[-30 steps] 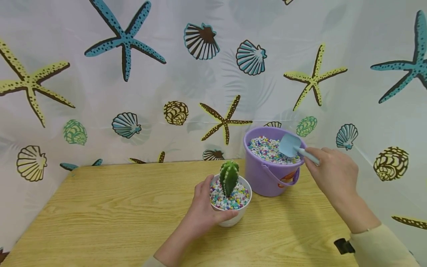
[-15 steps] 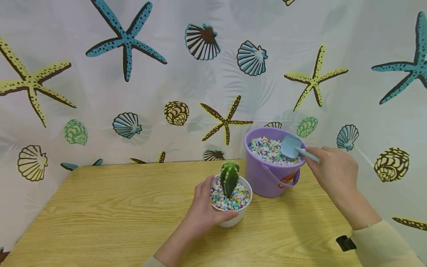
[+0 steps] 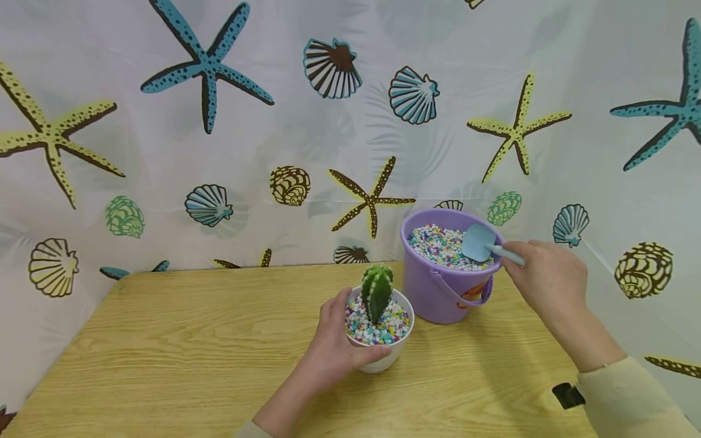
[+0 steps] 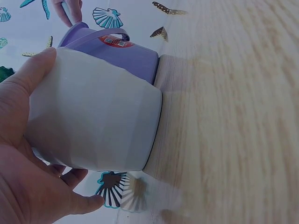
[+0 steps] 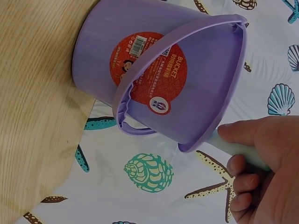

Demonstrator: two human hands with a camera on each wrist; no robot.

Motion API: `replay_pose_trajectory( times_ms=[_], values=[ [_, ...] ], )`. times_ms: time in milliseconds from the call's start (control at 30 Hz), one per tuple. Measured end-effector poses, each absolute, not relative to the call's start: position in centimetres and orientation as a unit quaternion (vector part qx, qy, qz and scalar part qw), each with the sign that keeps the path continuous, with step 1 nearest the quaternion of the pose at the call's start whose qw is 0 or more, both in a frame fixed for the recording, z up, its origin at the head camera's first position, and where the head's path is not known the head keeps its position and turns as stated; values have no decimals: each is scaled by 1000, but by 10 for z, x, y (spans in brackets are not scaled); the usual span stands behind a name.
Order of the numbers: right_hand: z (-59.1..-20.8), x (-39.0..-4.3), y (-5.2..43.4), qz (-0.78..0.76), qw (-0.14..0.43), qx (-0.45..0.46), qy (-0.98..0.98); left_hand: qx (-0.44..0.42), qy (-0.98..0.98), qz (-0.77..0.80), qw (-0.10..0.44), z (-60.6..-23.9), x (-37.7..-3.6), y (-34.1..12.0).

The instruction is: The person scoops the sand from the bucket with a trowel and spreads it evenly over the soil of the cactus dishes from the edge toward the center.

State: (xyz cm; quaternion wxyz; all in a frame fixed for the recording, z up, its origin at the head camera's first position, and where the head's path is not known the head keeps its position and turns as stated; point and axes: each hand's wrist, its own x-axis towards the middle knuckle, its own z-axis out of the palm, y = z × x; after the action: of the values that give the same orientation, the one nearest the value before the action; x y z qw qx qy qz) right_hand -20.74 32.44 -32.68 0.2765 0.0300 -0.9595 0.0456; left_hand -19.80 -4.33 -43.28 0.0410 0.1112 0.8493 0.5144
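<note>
My left hand (image 3: 335,347) holds a white flowerpot (image 3: 378,365) by its side, thumb at the front and fingers at the left rim. A green cactus (image 3: 376,295) stands upright in it among small multicoloured pebbles (image 3: 358,327). The pot (image 4: 98,112) sits on the table in the left wrist view. In my right hand (image 3: 547,277) is the handle of a light blue toy shovel (image 3: 478,243). The shovel's blade lies over the pebbles inside a purple bucket (image 3: 438,292). From the right wrist, the bucket wall (image 5: 205,88) hides the blade, and only the handle (image 5: 238,151) shows.
The bucket stands on the wooden table (image 3: 191,347), behind and right of the pot. Its carrying handle (image 3: 460,295) hangs down at the front. A white curtain (image 3: 246,152) printed with starfish and shells rises behind the table and along its right side.
The shovel's blade has shifted slightly to the right inside the bucket. My left hand and the flowerpot have stayed in place.
</note>
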Motion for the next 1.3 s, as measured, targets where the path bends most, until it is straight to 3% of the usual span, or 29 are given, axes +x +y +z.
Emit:
replay_pose_trajectory(
  times_ms=[333, 933, 1300],
  values=[
    [-321, -211, 325, 51, 255, 47, -964, 111, 851, 512, 37, -432, -199, -43],
    [-290, -229, 316, 208, 20, 26, -978, 111, 852, 510, 37, -432, -199, -44],
    [-308, -243, 301, 267, 31, -16, -963, 117, 848, 515, 32, -433, -198, -44]
  ],
)
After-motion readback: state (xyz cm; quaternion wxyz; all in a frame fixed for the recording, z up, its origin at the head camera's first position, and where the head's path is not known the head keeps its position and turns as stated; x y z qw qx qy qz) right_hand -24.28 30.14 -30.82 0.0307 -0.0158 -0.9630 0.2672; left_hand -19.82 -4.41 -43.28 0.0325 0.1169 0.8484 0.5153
